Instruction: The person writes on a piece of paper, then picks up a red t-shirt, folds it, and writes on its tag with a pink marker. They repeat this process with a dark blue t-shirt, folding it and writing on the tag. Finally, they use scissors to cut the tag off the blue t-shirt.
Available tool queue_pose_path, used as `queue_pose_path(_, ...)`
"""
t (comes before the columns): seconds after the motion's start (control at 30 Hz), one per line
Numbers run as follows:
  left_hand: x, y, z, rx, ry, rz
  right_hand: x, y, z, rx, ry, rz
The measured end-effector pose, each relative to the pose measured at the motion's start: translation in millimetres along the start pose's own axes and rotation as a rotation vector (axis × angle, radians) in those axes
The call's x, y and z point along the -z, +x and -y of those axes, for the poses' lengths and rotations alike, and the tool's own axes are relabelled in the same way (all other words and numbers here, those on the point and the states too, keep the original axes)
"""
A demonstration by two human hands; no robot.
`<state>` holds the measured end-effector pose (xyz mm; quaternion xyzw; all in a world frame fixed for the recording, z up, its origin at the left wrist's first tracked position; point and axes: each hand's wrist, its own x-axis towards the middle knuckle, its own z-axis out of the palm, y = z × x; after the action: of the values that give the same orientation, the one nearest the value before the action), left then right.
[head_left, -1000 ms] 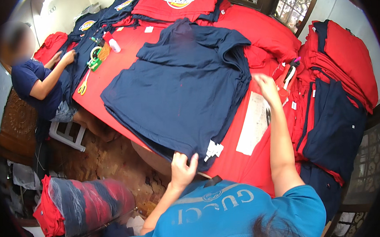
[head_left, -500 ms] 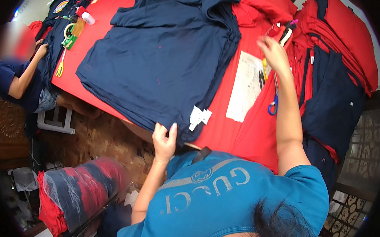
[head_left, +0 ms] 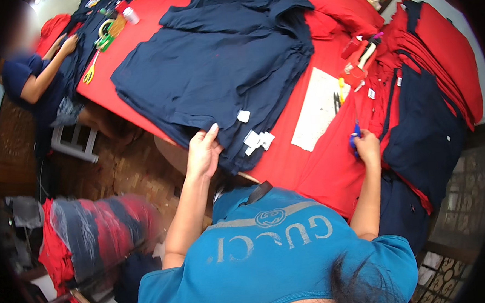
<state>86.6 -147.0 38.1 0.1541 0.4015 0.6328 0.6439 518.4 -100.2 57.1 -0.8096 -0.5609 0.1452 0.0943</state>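
Observation:
A stack of navy garments [head_left: 210, 65] is spread over the red-covered table in front of me. My left hand [head_left: 203, 153] pinches the lowest garment corner near the table's front edge, thumb on top. A small pile of white labels [head_left: 257, 142] lies on the cloth right of that hand, and a single white label [head_left: 243, 116] lies a little farther up. On the right, the fingers of my right hand [head_left: 368, 146] are closed around the blue handles of a pair of scissors [head_left: 355, 136]. Their blades point away from me over the red fabric.
A paper sheet [head_left: 318, 110] with pens lies right of the stack. Beyond are red and navy garment piles [head_left: 421, 109]. Yellow scissors [head_left: 90, 75] and a tape dispenser [head_left: 105, 39] sit far left, near another person [head_left: 35, 77]. Plastic-wrapped clothes [head_left: 101, 230] stand lower left.
My right hand has come down from beside the tools and taken hold of the blue scissors. A single white label now shows on the navy cloth. My left hand has shifted slightly farther up.

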Motion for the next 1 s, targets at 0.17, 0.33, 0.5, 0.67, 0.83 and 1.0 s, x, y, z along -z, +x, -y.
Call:
queue_pose_path(0.17,-1.9,-14.5,-1.9,-0.059,-0.126,-0.016,28.8,-36.1,42.9,0.185,0.962,0.293)
queue_pose_path(0.33,-0.1,-21.0,-3.4,-0.144,-0.135,0.049,-25.4,-98.8,137.1,0.605,0.924,0.683)
queue_pose_path(0.5,-6.9,-27.2,-9.5,-0.229,0.004,0.009,-48.6,-122.8,166.7,1.005,0.468,0.395)
queue_pose_path(0.67,-14.3,-32.6,-20.4,-0.250,-0.012,-0.065,-47.3,-129.9,165.7,0.911,0.419,0.391)
queue_pose_path(0.83,-19.4,-35.5,-21.8,-0.239,0.026,-0.089,-65.3,-126.8,164.4,1.058,0.545,0.241)
queue_pose_path(1.0,-9.8,-28.1,-25.2,-0.288,0.022,-0.073,-60.5,-129.1,160.0,1.011,0.601,0.234)
